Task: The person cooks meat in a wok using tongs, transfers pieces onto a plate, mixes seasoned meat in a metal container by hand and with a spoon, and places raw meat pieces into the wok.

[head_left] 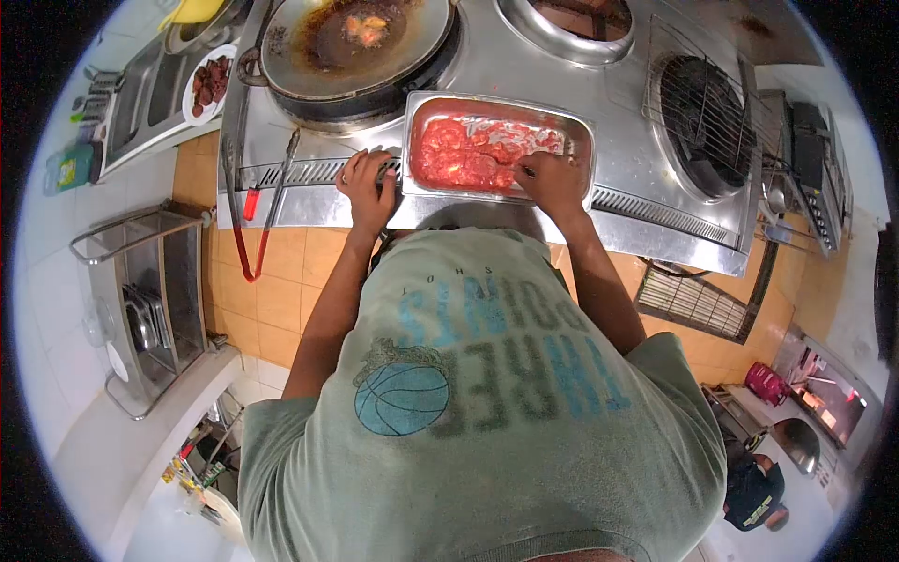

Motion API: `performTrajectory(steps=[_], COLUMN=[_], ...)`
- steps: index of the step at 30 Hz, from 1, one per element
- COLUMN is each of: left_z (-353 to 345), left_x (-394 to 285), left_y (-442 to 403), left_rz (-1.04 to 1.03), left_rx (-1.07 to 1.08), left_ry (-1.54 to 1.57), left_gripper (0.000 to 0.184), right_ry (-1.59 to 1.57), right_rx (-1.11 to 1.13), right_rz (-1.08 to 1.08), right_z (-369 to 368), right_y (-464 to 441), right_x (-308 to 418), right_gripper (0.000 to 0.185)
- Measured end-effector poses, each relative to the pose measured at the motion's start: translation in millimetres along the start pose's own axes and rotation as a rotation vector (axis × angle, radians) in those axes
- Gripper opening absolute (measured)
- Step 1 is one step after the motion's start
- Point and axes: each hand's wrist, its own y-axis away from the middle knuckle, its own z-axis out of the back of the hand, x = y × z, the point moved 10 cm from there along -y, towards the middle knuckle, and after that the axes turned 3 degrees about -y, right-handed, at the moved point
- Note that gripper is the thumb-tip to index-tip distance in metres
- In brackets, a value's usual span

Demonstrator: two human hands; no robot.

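A rectangular metal tray [594, 140] holds wet, red-coated chunks [454, 155] that look like marinated meat; its right part shows more pale liquid. My right hand [554, 184] reaches over the tray's near right side, fingertips bent together at the mixture. What they pinch, if anything, is hidden. Left of the tray, my left hand [368, 184] rests at the stove's front edge with its fingers apart, by a small dark object I cannot make out. Behind it a large wok [290, 70] holds oil with a few orange-red pieces [365, 30] frying in the middle.
Red-handled tongs [249, 262] hang over the stove's front left edge, beside a small red-handled item [251, 203]. A white plate [225, 58] of dark red pieces sits far left. A wire grate [704, 103] covers the right burner. Another person [754, 492] is lower right.
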Motion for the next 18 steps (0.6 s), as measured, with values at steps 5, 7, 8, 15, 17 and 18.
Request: performTrajectory(steps=[5, 7, 8, 15, 17, 18], left_z=[0, 0, 0, 0, 1, 2], left_x=[-1, -2, -2, -1, -1, -1], left_y=[0, -1, -1, -1, -2, -2], left_rz=[0.003, 0.001, 0.002, 0.012, 0.020, 0.023], left_rx=[0.006, 0.011, 0.015, 0.014, 0.018, 0.020], left_ry=[0.006, 0.004, 0.003, 0.011, 0.013, 0.015], left_gripper=[0.026, 0.026, 0.026, 0.026, 0.025, 0.025], right_ry=[-0.015, 0.025, 0.046, 0.014, 0.067, 0.064], right_rx=[-0.024, -0.004, 0.008, -0.041, -0.064, -0.050], right_rz=[0.023, 0.054, 0.070, 0.179, 0.187, 0.180], right_z=[-21, -29, -33, -32, -28, -27], right_y=[1, -2, -2, -2, -1, -2], right_x=[-4, 0, 2, 20, 25, 28], right_gripper=[0.018, 0.018, 0.019, 0.018, 0.018, 0.017])
